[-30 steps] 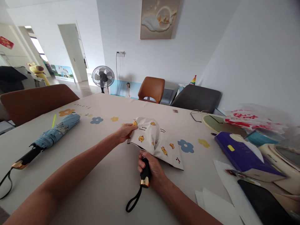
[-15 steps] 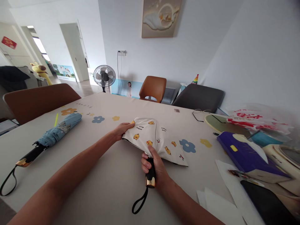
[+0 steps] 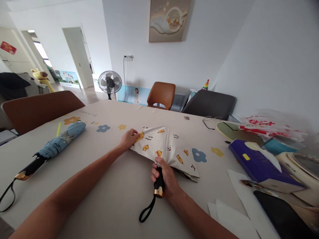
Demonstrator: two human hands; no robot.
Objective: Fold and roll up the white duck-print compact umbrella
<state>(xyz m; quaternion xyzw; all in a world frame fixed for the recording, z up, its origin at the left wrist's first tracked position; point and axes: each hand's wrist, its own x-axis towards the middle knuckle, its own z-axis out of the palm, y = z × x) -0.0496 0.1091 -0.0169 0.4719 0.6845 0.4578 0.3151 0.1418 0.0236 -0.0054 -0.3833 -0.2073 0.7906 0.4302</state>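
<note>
A white umbrella (image 3: pixel 153 141) printed with yellow ducks lies partly folded over the table, its canopy loose and spread in pleats. My right hand (image 3: pixel 165 176) is wrapped round its black handle, thumb up by the canopy's base; a gold-coloured end cap and a black wrist loop stick out below. At the canopy's left edge, my left hand (image 3: pixel 129 138) has its fingers closed on the fabric. Some of those fingertips are hidden. To the left rests a second umbrella (image 3: pixel 61 141), light blue and folded up, with a black and gold handle.
The table (image 3: pixel 104 202) has a pale cloth with printed flowers. Along its right side are a purple box (image 3: pixel 264 164), a black phone-like slab (image 3: pixel 279 212), white paper (image 3: pixel 231 215), eyeglasses (image 3: pixel 210 122) and a plastic bag (image 3: pixel 271 124). Chairs and a fan (image 3: pixel 110 82) stand beyond.
The left hand has shifted slightly along the canopy's left edge, uncovering more duck print there. A lower layer of fabric now shows at the canopy's right corner. The right hand keeps the handle.
</note>
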